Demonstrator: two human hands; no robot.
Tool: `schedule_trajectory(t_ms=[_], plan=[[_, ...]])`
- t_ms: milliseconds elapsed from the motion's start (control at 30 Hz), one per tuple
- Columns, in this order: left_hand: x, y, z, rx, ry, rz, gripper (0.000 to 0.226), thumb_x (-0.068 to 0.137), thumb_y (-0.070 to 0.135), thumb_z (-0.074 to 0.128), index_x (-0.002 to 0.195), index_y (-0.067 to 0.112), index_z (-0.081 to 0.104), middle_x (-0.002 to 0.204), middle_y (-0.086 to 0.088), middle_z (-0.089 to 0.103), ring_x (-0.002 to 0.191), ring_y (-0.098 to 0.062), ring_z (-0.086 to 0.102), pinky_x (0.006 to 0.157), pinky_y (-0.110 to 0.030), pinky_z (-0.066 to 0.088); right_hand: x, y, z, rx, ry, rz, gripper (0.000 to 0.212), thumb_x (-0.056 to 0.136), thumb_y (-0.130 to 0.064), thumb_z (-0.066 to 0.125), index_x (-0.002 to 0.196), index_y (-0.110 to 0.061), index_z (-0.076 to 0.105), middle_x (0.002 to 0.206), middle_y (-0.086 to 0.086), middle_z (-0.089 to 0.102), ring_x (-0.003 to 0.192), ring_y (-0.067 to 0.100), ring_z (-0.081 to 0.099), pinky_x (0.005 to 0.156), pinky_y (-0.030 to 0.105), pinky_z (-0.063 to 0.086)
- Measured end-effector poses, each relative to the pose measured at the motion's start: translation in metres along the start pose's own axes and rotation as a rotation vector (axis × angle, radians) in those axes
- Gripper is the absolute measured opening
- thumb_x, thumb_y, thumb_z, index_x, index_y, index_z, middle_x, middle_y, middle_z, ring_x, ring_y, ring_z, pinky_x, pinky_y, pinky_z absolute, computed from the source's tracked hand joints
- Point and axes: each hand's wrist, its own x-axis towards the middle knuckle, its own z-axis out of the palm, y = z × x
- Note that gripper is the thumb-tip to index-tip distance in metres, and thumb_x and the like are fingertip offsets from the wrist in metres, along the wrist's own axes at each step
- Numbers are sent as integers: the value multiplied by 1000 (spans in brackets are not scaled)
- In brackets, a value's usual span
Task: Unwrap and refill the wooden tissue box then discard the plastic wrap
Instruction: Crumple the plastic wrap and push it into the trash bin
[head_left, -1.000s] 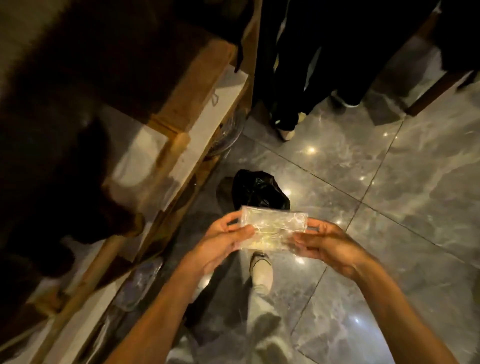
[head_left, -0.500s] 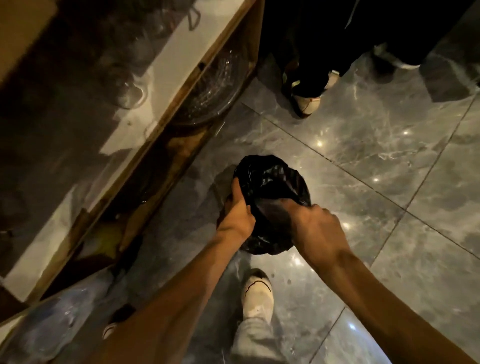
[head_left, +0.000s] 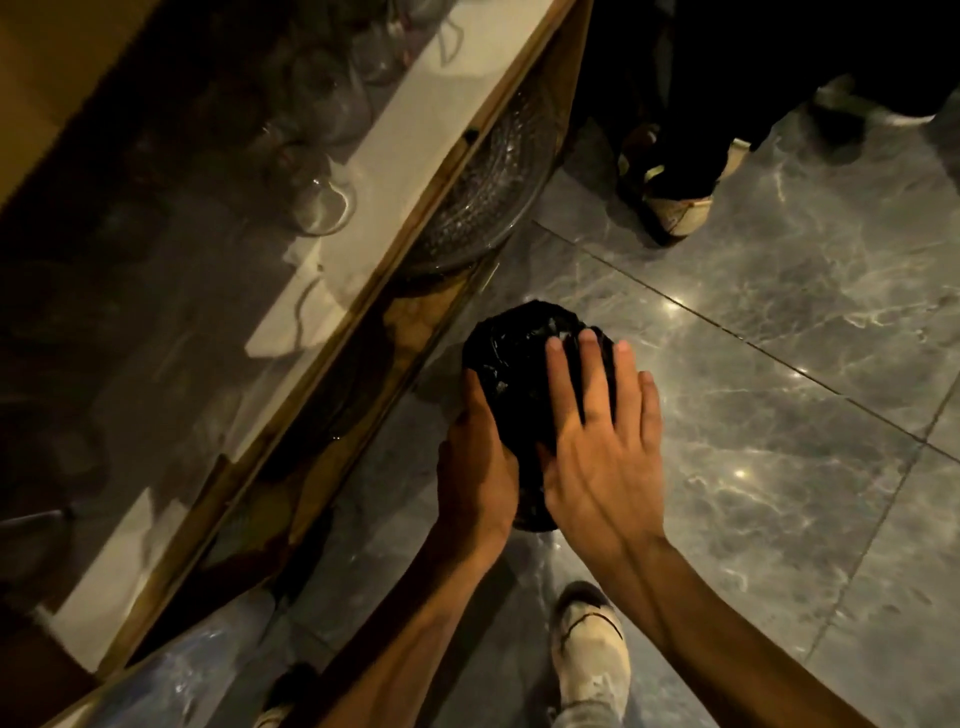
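**Both hands on the black bag, wrap out of sight**

Right now your right hand (head_left: 602, 441) lies flat over the top of the black bin bag (head_left: 511, 358), fingers (head_left: 589, 374) spread and straight, palm down, pressing rather than gripping. Your left hand (head_left: 475, 467) cups the bag's near-left side, thumb up along the plastic; its fingers are hidden behind the bag, so you can't tell how firmly it grasps. Bag is crumpled, glossy, sitting on the grey marble floor (head_left: 779, 415). Plastic wrap can't be seen anywhere in view; whether it's inside the bag or under your palm can't be told. Wooden tissue box is out of frame too.

Your pale shoe (head_left: 589, 649) is just below the bag, toe toward it. To the left runs a wood-edged shelf unit (head_left: 415, 218) with a white shelf, clear glassware (head_left: 317, 202) on it, and a textured glass dish (head_left: 488, 182) on the level under it, near the bag. Clear plastic bottle (head_left: 192, 670), blurred, bottom left. Another person's dark trousers and light shoe (head_left: 675, 213) stand at top right, well apart from the bag.
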Motion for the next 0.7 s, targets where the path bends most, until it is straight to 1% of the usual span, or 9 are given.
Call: schedule_trajectory(t_ms=[67,133,267,333,467,533,600,633,700], plan=[[5,-2,3,-129,-2,-17,77,91,7,54,154,22,11,148,-16,43,132,-31,46,102,-28,35,-3,-2,11,12,-30,-35,85,88,-46,58,155,-17,16,161,17,21,148,41,12,120,55,11],[12,-6,7,-243,-52,-90,71,95,7,48,153,28,12,154,-8,36,138,-24,39,96,-22,27,-2,1,21,2,-89,-20,82,92,-50,50,156,-16,12,162,16,15,149,40,9,120,57,13],[25,-12,6,-398,-156,-210,64,98,13,41,151,37,13,153,-7,37,137,-26,40,95,-28,33,-2,5,28,-25,-109,5,80,93,-55,38,156,-19,5,164,15,9,150,39,2,119,58,9],[28,-12,2,-501,-168,-226,68,96,12,44,150,39,11,153,-6,36,138,-25,39,103,-33,36,-3,6,29,-17,-136,7,79,93,-60,30,156,-20,4,164,14,10,150,39,4,118,61,10],[32,-3,-10,-663,-250,-232,89,87,-5,47,151,41,5,155,-4,30,138,-24,35,109,-56,37,0,10,24,46,-190,8,80,92,-67,21,156,-25,-4,165,9,2,151,36,-3,118,62,8],[29,2,-17,-730,-287,-240,94,84,-14,44,149,44,9,151,2,30,128,-16,35,100,-52,45,2,12,16,311,-134,97,77,92,-66,25,153,-36,-10,165,1,-7,150,30,-13,118,54,-5],[21,6,-24,-727,-304,-251,99,81,-17,44,147,50,11,143,10,31,123,-13,33,88,-43,49,0,15,8,690,-65,355,73,93,-63,31,150,-44,-10,164,-6,-10,150,24,-16,116,47,-11],[15,6,-29,-703,-304,-228,101,79,-17,45,148,48,9,146,12,27,129,-15,32,92,-42,47,-2,18,0,929,-77,544,70,94,-63,32,151,-45,-5,165,-7,-4,151,23,-10,117,46,-6],[5,7,-36,-604,-300,-141,105,77,-18,46,152,39,0,160,4,12,145,-21,19,113,-45,32,-5,27,-14,1506,-210,883,56,94,-66,26,146,-46,19,152,-7,43,143,21,33,114,40,24]])
